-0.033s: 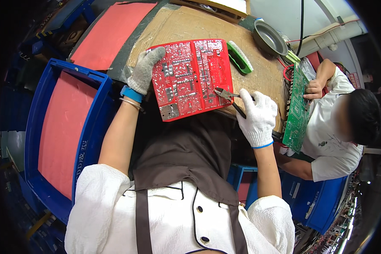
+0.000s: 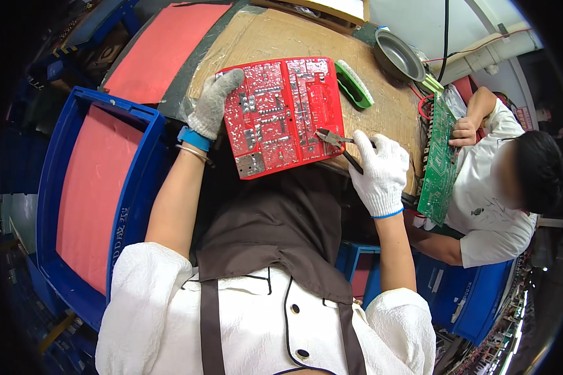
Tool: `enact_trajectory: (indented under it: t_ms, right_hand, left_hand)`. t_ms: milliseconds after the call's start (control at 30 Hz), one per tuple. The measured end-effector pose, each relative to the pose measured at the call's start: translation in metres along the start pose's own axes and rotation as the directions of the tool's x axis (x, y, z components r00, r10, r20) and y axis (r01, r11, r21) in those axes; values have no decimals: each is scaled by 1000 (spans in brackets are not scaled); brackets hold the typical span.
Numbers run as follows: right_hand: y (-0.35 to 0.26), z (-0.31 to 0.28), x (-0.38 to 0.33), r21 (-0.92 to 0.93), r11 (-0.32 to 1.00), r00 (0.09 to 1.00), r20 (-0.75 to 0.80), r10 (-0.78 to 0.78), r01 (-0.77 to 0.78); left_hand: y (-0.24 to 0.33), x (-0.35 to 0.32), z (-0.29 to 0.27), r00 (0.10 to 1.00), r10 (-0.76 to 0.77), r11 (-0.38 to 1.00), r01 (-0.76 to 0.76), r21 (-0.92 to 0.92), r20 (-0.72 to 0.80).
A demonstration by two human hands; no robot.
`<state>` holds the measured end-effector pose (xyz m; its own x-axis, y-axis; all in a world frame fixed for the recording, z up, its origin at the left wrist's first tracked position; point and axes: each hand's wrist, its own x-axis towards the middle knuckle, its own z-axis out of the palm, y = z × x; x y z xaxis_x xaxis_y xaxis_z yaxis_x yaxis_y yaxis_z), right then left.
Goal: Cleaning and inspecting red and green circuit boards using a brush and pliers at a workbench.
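A red circuit board point(image 2: 275, 134), its soldered side facing me, is tilted up over the near edge of the workbench. My left hand point(image 2: 214, 103), in a grey glove, grips the board's upper left edge; the fingers behind it are hidden. In a white glove with a blue cuff, my right hand point(image 2: 380, 175) is closed round a pair of cutting pliers point(image 2: 338, 141). The pliers' metal jaws lie at the lower right part of the board, over its solder joints. Whether the jaws touch a joint I cannot tell.
A green brush point(image 2: 354, 86) and a grey pan point(image 2: 399, 56) rest on the cardboard-covered bench point(image 2: 256, 37). To my left stands a blue crate point(image 2: 122, 206) lined in pink. At right, a co-worker's hand point(image 2: 463, 132) holds a green circuit board point(image 2: 440, 159).
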<state>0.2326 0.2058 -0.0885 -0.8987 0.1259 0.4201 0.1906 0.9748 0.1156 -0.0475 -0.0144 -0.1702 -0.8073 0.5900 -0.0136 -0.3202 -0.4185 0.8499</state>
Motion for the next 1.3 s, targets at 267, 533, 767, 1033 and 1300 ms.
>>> enact_trajectory:
  t_ms: [267, 533, 767, 1033, 1300]
  right_hand:
    - [-4, -5, -6, 61, 998, 982, 186, 11, -23]
    - [6, -7, 11, 13, 1000, 999, 36, -17, 16]
    - [15, -8, 37, -65, 993, 995, 1, -103, 103]
    - [36, -16, 64, -43, 956, 942, 185, -279, 291]
    - [37, -11, 59, 5, 959, 944, 175, -279, 283]
  left_hand:
    - [-5, 4, -7, 1000, -1, 1000, 1, -18, 30]
    - [-4, 2, -4, 1000, 1, 1000, -1, -11, 19]
    - [-3, 4, -4, 999, -10, 999, 13, -50, 49]
    - [-3, 2, -1, 998, -56, 998, 55, -17, -26]
    - [-10, 5, -9, 1000, -7, 999, 7, 34, -20]
